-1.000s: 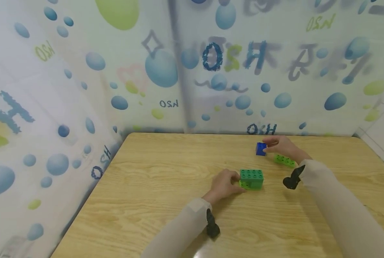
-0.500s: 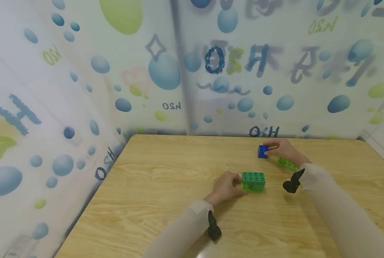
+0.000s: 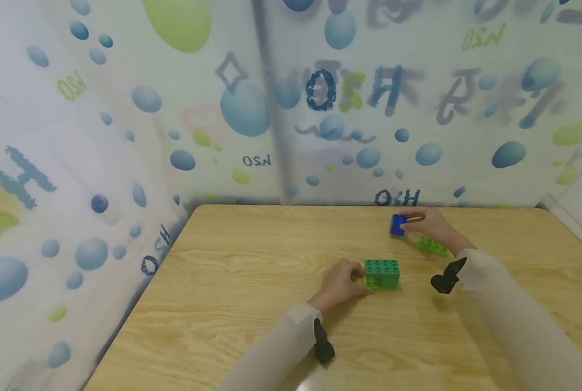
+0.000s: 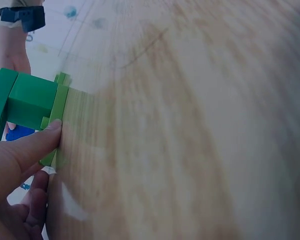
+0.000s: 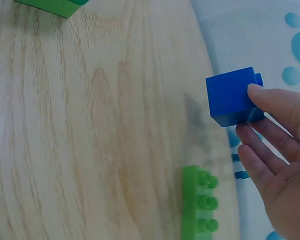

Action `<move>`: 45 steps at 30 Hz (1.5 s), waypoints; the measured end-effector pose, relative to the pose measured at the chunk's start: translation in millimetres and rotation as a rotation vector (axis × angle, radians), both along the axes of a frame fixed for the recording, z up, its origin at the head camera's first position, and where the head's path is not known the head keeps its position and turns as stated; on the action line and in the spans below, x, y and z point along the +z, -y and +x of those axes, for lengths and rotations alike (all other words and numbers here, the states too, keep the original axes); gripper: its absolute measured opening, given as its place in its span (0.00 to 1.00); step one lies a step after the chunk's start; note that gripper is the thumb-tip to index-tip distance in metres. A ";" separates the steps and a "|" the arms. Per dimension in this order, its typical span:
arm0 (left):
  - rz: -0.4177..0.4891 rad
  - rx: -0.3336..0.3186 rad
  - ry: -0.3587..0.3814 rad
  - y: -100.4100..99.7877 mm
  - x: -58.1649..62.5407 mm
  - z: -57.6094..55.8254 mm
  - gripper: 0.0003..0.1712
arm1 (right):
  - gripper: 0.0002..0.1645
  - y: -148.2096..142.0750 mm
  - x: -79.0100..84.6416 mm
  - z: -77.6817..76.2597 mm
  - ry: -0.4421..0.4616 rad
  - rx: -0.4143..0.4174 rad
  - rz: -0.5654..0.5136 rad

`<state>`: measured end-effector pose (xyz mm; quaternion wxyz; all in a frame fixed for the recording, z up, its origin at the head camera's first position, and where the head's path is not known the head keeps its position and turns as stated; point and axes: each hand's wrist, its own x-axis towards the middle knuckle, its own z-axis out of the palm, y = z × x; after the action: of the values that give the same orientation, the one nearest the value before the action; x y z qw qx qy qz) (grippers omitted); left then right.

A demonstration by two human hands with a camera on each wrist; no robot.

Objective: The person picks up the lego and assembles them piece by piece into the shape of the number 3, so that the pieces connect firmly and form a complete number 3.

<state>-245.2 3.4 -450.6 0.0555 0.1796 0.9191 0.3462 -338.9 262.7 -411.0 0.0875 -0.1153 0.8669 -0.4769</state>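
Observation:
In the head view my right hand [image 3: 430, 224] pinches a small blue toy building brick [image 3: 397, 225] between thumb and fingers, near the table's far side. In the right wrist view the blue brick [image 5: 231, 97] is tilted, its studs partly covered by the thumb; it seems raised off the table. My left hand [image 3: 342, 279] holds a stack by its left end, thumb and fingers at the light green bottom brick [image 3: 371, 282]. Above that brick, a dark green studded brick [image 3: 381, 267] tops the stack. In the left wrist view the thumb touches the light green brick [image 4: 60, 102].
A separate light green brick [image 3: 432, 245] with several studs lies on the wooden table [image 3: 252, 255], under and just in front of my right wrist. Behind the table hangs a patterned curtain [image 3: 320, 157], close to its far edge.
The blue brick has tilted a little and moved slightly farther from the stack in my right hand. My left hand and the stack stay in place; the head view shifts slightly.

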 end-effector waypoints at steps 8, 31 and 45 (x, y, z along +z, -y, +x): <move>-0.001 -0.011 0.001 -0.9 -0.4 0.9 0.22 | 0.32 0.4 19.5 17.2 -0.053 0.027 0.016; 0.001 0.011 0.021 -1.6 2.2 0.0 0.22 | 0.24 17.5 41.5 80.3 -0.184 0.164 -0.031; -0.026 -0.008 -0.003 -1.2 -0.2 -0.9 0.22 | 0.24 24.7 34.3 101.3 -0.180 0.177 -0.042</move>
<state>-246.0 4.6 -450.8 0.0579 0.1829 0.9229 0.3339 -237.6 238.0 -376.8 0.0487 -0.2354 0.8475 -0.4732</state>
